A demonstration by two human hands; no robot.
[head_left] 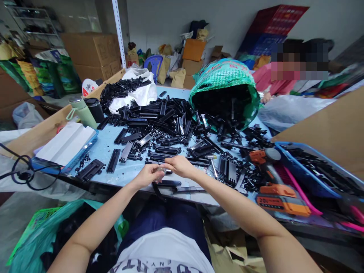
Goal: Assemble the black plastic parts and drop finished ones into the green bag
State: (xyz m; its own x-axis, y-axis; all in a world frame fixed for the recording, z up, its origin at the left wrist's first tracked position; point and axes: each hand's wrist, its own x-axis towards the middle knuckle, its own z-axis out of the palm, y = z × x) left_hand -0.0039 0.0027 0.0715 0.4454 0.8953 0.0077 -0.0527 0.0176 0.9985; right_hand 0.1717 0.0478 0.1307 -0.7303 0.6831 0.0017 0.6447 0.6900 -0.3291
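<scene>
My left hand [148, 175] and my right hand [179, 165] meet at the near edge of the light blue table [105, 146]. Both are closed in a pinch on one small pale part [161, 170] between the fingertips; I cannot make out what it is. A flat black plastic strip [167, 183] lies on the table just below the hands. A big heap of black plastic parts [159, 121] spreads across the table beyond them.
A green woven sack [224, 81] lies open on its side, spilling black parts. An orange cordless drill [273, 182] rests at right beside a blue crate [313, 167]. At left are a white block [66, 142], two flasks [85, 110] and a cable [22, 172]. Another person [273, 81] sits behind.
</scene>
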